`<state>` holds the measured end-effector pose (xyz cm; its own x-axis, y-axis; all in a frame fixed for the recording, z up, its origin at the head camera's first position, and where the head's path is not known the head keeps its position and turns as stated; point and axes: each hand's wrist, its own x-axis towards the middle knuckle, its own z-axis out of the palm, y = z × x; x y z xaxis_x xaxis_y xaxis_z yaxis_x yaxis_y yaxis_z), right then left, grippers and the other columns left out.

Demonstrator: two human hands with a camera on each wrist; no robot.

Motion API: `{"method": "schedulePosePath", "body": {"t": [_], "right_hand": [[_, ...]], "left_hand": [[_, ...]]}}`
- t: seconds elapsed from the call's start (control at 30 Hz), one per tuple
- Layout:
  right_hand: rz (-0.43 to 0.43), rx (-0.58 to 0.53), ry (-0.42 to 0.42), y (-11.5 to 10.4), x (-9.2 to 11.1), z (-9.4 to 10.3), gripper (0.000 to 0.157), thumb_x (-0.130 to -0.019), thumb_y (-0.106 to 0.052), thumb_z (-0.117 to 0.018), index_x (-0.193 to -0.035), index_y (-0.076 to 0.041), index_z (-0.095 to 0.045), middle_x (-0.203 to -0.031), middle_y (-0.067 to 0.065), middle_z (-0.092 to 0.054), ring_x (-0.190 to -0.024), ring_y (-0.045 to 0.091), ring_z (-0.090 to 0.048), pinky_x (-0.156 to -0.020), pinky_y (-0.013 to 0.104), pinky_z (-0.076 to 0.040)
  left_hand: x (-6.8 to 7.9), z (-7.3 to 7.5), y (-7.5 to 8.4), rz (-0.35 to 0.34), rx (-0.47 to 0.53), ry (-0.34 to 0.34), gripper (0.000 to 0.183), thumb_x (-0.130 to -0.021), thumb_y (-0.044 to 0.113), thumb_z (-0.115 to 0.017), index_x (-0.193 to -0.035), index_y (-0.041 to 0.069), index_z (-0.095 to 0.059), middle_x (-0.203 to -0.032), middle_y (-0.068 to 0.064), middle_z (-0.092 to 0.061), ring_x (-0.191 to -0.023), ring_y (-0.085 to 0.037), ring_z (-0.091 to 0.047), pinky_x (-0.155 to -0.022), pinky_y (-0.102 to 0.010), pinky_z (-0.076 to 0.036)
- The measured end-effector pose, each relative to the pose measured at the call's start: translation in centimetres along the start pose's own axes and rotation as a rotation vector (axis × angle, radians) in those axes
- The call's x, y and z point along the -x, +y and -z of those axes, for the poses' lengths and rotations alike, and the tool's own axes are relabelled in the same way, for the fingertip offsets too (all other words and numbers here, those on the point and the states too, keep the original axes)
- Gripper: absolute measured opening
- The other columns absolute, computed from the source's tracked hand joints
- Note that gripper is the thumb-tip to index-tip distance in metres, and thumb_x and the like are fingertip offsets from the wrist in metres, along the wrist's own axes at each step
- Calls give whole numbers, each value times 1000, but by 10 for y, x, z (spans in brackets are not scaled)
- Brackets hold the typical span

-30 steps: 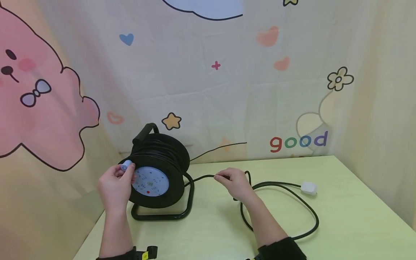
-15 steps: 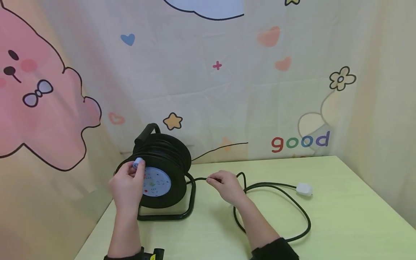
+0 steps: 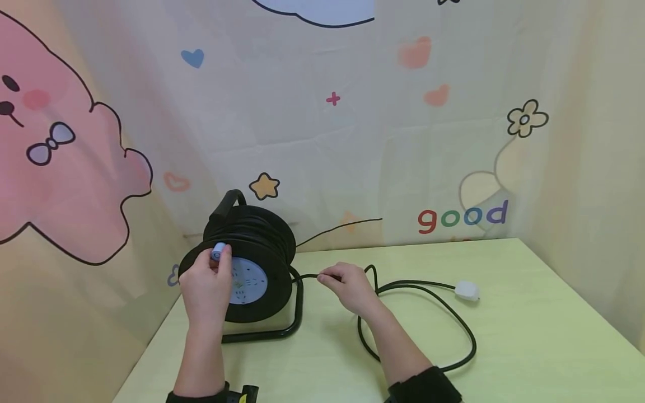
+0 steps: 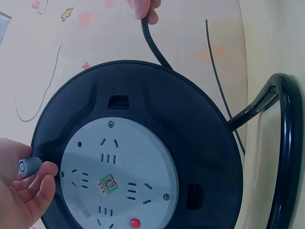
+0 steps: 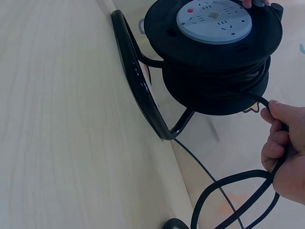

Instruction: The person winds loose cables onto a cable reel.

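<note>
A black cable reel (image 3: 272,288) stands on its tubular frame at the left of the table, black cable wound between its flanges. My left hand (image 3: 205,288) is in front of the reel, thumb and fingers pinching its grey-blue crank knob (image 4: 31,166). The pale blue socket panel (image 4: 119,167), with a red button, is partly covered by that hand in the head view. To the right of the reel, my right hand (image 3: 350,288) grips the black cable (image 5: 259,99) where it runs onto the drum. From there the cable continues behind the right hand into loose loops.
Loose cable loops (image 3: 475,341) lie on the right side of the pale green table (image 3: 544,324), ending in a white plug (image 3: 467,290). The frame's black tube (image 4: 288,143) juts out below the drum. A printed curtain (image 3: 312,140) hangs behind the table.
My left hand and the knob have moved right, and the socket panel has turned with the reel. My right hand has shifted left toward the reel, drawing the loops and plug left.
</note>
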<state>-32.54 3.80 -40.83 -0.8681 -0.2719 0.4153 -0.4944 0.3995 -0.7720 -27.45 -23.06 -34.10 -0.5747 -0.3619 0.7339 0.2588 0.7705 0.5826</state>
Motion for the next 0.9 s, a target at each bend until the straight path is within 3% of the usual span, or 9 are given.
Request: {"method": "schedulePosePath", "body": {"t": [0.37, 0.57, 0.77, 0.9], "right_hand": [[3, 25, -25, -1, 2, 2, 12, -98, -18, -69, -100, -12, -79, -95, -4, -69, -87, 13, -62, -77, 36, -53], [21, 270, -48, -4, 5, 7, 7, -95, -20, -73, -95, -14, -76, -90, -7, -65, -80, 11, -60, -71, 32, -52], [32, 485, 107, 2, 8, 17, 7, -92, -13, -76, -96, -13, -71, -89, -3, -63, -77, 15, -62, -66, 34, -52], [-52, 604, 153, 5, 11, 26, 14, -90, -21, -75, -97, -12, -68, -87, -1, -62, -65, 16, -57, -56, 34, -47]], "left_hand": [[1, -5, -2, -14, -20, -17, 37, -104, 30, -59, -100, -6, -66, -77, -17, -66, -69, -32, -60, -62, -44, -51], [1, -6, -3, -43, -22, -4, 33, -104, 24, -59, -101, -9, -64, -78, -19, -66, -69, -35, -62, -62, -48, -53], [1, -3, -1, -13, -29, -16, 34, -104, 25, -59, -103, -9, -63, -81, -21, -67, -72, -37, -63, -65, -50, -55], [1, -1, 0, 1, -27, -26, 34, -104, 26, -59, -104, -8, -64, -82, -21, -67, -73, -37, -63, -66, -50, -54]]}}
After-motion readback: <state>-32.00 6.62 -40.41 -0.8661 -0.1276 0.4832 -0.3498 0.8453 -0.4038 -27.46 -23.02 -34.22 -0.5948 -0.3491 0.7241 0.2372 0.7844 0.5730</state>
